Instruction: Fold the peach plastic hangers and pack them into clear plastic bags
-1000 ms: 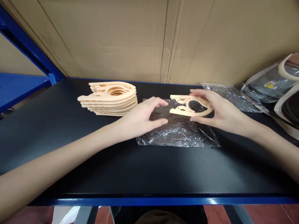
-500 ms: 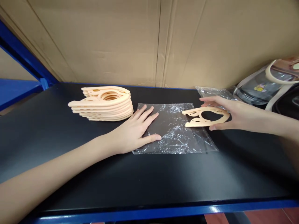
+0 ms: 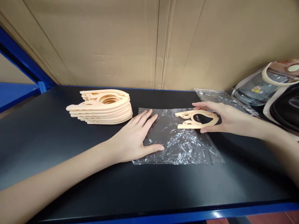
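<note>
My left hand (image 3: 133, 136) lies flat with fingers spread on the left part of a clear plastic bag (image 3: 177, 149), which is spread on the black surface. In my right hand (image 3: 227, 117) is a cream folding hanger (image 3: 190, 126), folded up and gripped by its rounded end between thumb and fingers. Its two free ends point left, over the upper right part of the bag; whether it touches the bag I cannot tell. A stack of several similar folded hangers (image 3: 112, 115) stands left of the bag, just beyond my left fingers.
Another clear plastic bag (image 3: 211, 95) lies at the back right. Behind it are a transparent container with a cream band (image 3: 249, 88) and a black item (image 3: 286, 105). Cardboard (image 3: 105, 43) rises along the back. A blue edge (image 3: 187, 215) runs along the front.
My right hand has moved left with the hanger, further over the bag. My left hand stays flat on the bag. The view has tilted slightly.
</note>
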Action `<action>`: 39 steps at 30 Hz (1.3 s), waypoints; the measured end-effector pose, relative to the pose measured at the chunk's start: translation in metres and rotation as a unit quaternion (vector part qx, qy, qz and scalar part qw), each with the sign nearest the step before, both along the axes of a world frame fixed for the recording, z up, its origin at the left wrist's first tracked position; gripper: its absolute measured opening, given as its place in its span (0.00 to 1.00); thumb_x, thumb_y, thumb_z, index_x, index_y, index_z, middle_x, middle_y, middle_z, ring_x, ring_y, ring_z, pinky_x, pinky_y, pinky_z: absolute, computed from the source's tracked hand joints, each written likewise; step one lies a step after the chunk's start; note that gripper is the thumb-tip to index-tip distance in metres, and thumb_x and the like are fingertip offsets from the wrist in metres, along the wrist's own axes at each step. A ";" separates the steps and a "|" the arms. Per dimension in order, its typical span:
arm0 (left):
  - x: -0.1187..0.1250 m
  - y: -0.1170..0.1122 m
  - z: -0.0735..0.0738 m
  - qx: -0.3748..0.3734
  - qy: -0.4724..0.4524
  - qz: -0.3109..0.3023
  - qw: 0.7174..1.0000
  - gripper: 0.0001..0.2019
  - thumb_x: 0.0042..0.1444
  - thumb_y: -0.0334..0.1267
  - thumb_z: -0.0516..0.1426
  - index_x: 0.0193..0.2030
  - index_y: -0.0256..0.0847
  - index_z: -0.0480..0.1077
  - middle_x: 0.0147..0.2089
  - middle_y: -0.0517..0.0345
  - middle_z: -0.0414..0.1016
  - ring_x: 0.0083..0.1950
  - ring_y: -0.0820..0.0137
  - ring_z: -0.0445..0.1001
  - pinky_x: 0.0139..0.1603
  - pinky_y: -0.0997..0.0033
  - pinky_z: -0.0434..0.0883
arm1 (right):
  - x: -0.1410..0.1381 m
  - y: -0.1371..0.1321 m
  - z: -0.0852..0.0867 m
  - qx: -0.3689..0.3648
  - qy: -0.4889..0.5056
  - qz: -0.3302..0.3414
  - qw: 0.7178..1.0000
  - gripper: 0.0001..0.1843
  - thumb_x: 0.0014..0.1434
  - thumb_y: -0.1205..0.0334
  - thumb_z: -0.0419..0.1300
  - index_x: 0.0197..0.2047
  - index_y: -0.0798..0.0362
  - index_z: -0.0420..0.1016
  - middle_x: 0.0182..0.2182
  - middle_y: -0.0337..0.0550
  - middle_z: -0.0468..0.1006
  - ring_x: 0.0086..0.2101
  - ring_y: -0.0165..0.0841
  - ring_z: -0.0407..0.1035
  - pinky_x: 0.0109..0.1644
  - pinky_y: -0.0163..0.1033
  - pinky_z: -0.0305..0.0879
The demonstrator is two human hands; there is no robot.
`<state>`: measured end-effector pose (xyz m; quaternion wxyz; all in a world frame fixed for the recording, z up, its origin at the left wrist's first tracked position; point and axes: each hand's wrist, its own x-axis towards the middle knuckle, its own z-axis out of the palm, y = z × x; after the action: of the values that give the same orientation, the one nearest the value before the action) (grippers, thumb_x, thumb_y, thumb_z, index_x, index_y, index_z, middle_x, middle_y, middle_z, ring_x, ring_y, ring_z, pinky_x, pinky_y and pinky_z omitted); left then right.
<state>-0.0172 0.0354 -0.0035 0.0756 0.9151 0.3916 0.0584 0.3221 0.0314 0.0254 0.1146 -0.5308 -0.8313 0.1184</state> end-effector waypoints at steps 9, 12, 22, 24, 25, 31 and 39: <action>0.003 -0.007 0.001 -0.026 0.002 -0.001 1.000 0.50 0.58 0.71 0.48 0.74 0.30 0.48 0.77 0.39 0.38 0.77 0.46 0.38 0.73 0.42 0.47 | -0.009 0.005 -0.017 0.046 -0.012 -0.011 0.999 0.50 0.49 0.35 0.67 0.69 0.41 0.56 0.56 0.48 0.73 0.54 0.51 0.67 0.57 0.63 0.63; 0.002 -0.006 0.002 -0.037 -0.014 0.009 0.999 0.40 0.66 0.63 0.42 0.74 0.33 0.51 0.77 0.42 0.41 0.77 0.49 0.42 0.73 0.43 0.49 | 0.002 0.007 -0.011 0.012 -0.022 0.007 1.000 0.45 0.52 0.38 0.66 0.69 0.40 0.57 0.52 0.46 0.76 0.51 0.49 0.70 0.55 0.61 0.64; 0.002 -0.006 0.004 0.002 -0.029 -0.025 0.999 0.30 0.68 0.51 0.48 0.73 0.43 0.53 0.77 0.48 0.44 0.76 0.51 0.45 0.72 0.43 0.52 | -0.019 0.003 -0.017 0.072 0.021 0.027 0.997 0.37 0.56 0.40 0.64 0.65 0.43 0.61 0.50 0.44 0.79 0.49 0.45 0.72 0.56 0.58 0.62; 0.002 -0.006 0.004 0.001 -0.018 -0.031 0.999 0.29 0.69 0.51 0.47 0.73 0.43 0.54 0.77 0.50 0.44 0.77 0.51 0.43 0.73 0.42 0.51 | -0.024 0.001 -0.019 0.080 0.031 0.006 0.996 0.38 0.55 0.39 0.64 0.64 0.44 0.62 0.48 0.43 0.79 0.46 0.44 0.72 0.54 0.57 0.63; 0.002 -0.006 0.004 0.000 -0.014 -0.033 0.999 0.29 0.69 0.51 0.47 0.73 0.43 0.55 0.77 0.51 0.44 0.77 0.52 0.42 0.73 0.42 0.50 | -0.026 0.000 -0.020 0.085 0.032 -0.007 0.996 0.38 0.54 0.38 0.65 0.63 0.44 0.63 0.46 0.43 0.80 0.45 0.44 0.73 0.54 0.57 0.63; 0.003 -0.004 0.004 0.010 -0.014 -0.045 0.999 0.28 0.69 0.50 0.47 0.72 0.41 0.56 0.76 0.50 0.47 0.77 0.53 0.42 0.74 0.40 0.44 | -0.041 -0.007 -0.022 0.069 0.086 -0.054 0.992 0.34 0.55 0.42 0.66 0.61 0.45 0.66 0.41 0.39 0.81 0.42 0.41 0.73 0.53 0.55 0.64; 0.002 -0.006 0.004 -0.012 -0.022 -0.057 0.998 0.27 0.70 0.48 0.46 0.71 0.39 0.56 0.76 0.47 0.47 0.77 0.52 0.43 0.73 0.41 0.49 | -0.050 -0.008 -0.028 0.029 0.196 -0.031 0.980 0.27 0.58 0.52 0.65 0.60 0.44 0.68 0.44 0.40 0.83 0.44 0.39 0.76 0.54 0.53 0.69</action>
<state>-0.0150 0.0298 0.0009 0.0985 0.9333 0.3381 0.0696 0.2723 0.0237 -0.0023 0.2943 -0.5190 -0.7792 0.1920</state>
